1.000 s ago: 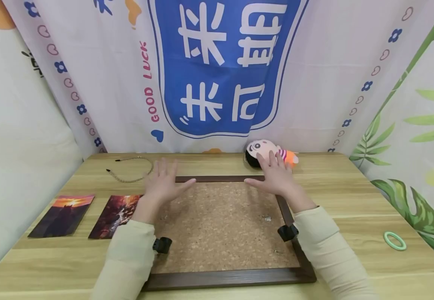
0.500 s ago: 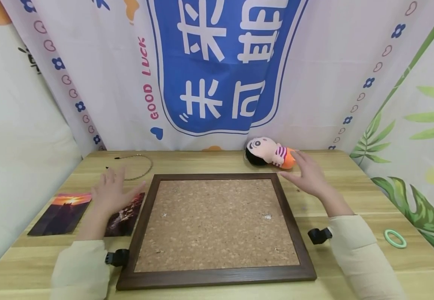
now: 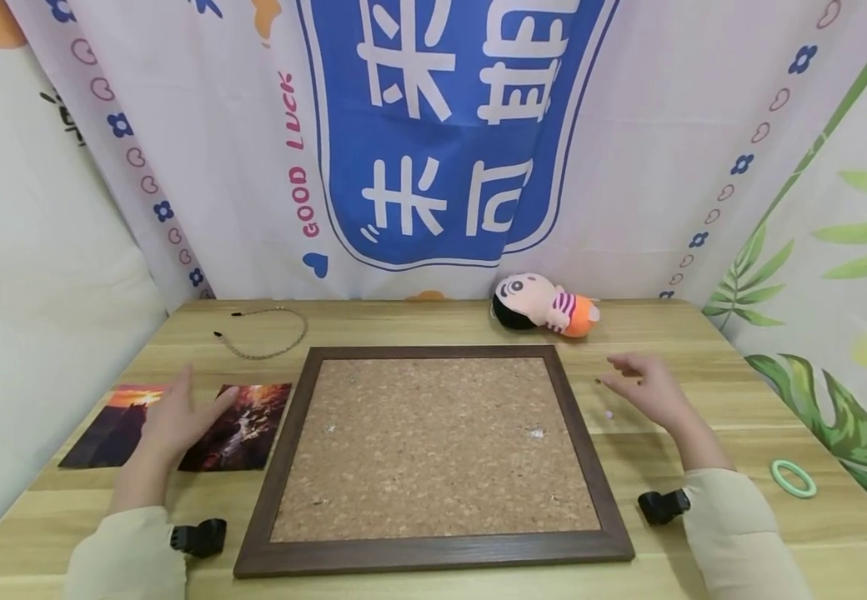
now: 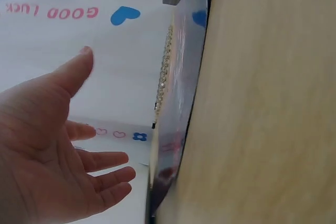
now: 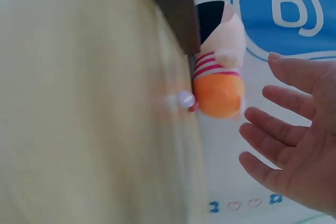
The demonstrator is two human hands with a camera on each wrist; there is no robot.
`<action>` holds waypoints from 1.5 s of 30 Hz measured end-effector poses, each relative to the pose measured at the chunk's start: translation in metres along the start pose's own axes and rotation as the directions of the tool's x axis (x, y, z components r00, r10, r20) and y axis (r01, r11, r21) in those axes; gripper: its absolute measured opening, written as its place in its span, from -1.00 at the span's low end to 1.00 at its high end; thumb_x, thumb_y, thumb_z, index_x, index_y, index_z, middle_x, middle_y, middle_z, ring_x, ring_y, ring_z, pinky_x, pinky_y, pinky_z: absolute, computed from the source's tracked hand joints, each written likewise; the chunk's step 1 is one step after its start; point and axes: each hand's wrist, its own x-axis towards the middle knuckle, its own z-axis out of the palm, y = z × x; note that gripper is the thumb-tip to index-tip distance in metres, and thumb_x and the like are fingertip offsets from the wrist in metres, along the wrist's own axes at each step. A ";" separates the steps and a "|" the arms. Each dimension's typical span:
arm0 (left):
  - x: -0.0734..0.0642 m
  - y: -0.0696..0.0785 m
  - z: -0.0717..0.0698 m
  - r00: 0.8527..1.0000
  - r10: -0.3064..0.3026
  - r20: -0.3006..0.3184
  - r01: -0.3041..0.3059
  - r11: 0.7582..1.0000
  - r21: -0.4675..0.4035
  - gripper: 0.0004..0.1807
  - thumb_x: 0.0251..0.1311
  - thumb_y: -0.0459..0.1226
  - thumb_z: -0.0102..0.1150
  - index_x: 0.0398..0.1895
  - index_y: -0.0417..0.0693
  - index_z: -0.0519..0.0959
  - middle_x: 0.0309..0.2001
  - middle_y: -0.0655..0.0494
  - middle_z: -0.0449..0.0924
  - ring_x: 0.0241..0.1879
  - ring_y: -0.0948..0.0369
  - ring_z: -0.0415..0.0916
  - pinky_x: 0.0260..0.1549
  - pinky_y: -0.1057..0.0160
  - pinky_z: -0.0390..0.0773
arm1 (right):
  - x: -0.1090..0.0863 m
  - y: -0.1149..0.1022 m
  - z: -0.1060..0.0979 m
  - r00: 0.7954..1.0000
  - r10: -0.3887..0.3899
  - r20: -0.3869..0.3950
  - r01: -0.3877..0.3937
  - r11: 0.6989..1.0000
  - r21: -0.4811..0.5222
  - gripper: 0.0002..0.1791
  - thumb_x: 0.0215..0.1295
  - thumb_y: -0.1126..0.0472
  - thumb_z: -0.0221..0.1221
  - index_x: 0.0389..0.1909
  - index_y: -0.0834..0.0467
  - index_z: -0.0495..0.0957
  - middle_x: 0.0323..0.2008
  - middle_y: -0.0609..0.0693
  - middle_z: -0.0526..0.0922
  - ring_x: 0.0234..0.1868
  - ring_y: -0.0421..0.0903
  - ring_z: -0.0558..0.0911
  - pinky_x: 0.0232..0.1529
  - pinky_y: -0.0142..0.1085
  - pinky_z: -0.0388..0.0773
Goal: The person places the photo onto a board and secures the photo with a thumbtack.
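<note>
My left hand (image 3: 174, 425) is held above two photo prints, fingers spread and holding nothing. The sunset print (image 3: 103, 429) is partly covered by that hand in the head view; the reddish stream print (image 3: 242, 429) lies to its right. My right hand (image 3: 651, 392), also holding nothing, hovers right of the framed corkboard (image 3: 433, 450). Close to its fingertips a small pale round bead-like thing (image 3: 608, 414) lies on the table, with a tiny dark speck behind it. In the right wrist view the bead-like thing (image 5: 185, 98) looks pale purple, beside a small red one (image 5: 193, 107).
The brown-rimmed corkboard lies flat mid-table, with several pale torn spots. A chain (image 3: 264, 335) with black ends curves at the back left. A plush doll (image 3: 546, 305) lies at the back, right of centre. A green ring (image 3: 793, 478) lies far right. Printed cloth hangs behind.
Both hands have moved apart from over the corkboard's far part, the left to above the prints, the right to beside the board. The board and other things stay in place.
</note>
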 end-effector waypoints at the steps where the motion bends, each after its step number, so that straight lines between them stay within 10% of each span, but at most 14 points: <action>1: 0.000 -0.001 0.001 1.000 -0.010 0.010 0.011 1.000 -0.027 0.05 0.07 0.20 -0.17 0.23 -0.44 -0.37 0.14 -0.58 -0.21 0.05 -0.43 -0.15 -0.12 -0.31 -0.03 | -0.002 0.003 0.001 1.000 0.000 -0.001 0.000 1.000 0.007 -0.54 0.17 0.17 0.09 -0.02 0.43 0.37 -0.19 0.32 0.48 -0.18 0.18 0.44 -0.21 -0.03 0.37; 8: -0.002 -0.007 0.004 0.996 -0.065 0.068 0.069 0.996 -0.062 0.12 -0.04 0.15 0.05 0.23 -0.47 -0.30 0.05 -0.61 0.00 0.01 -0.42 -0.02 -0.15 -0.28 0.09 | -0.014 0.021 0.009 0.998 0.036 0.044 -0.040 0.996 0.081 -0.69 0.07 0.32 0.15 -0.20 0.45 0.47 -0.48 0.08 0.51 -0.49 -0.14 0.43 -0.53 -0.37 0.39; 27: -0.003 -0.008 0.010 0.998 -0.038 0.047 0.040 0.999 -0.035 -0.51 -0.06 -0.30 0.19 -0.11 -0.44 0.28 -0.15 -0.50 0.29 -0.18 -0.30 0.25 -0.26 -0.16 0.28 | -0.016 0.031 0.017 0.991 0.035 0.129 -0.039 0.999 0.028 -0.96 0.04 0.36 0.15 -0.50 0.27 0.54 -0.55 -0.02 0.50 -0.53 -0.14 0.39 -0.52 -0.35 0.33; 45: -0.003 -0.031 0.008 0.988 -0.141 0.055 0.150 0.956 -0.251 -0.71 0.05 -0.41 0.05 -0.13 -0.39 0.41 -0.21 -0.35 0.38 -0.25 -0.10 0.32 -0.37 0.07 0.35 | -0.015 0.018 0.011 0.980 0.150 0.132 -0.176 0.960 0.220 -0.74 0.12 0.35 0.09 -0.21 0.45 0.49 -0.45 0.12 0.57 -0.46 -0.16 0.50 -0.49 -0.34 0.43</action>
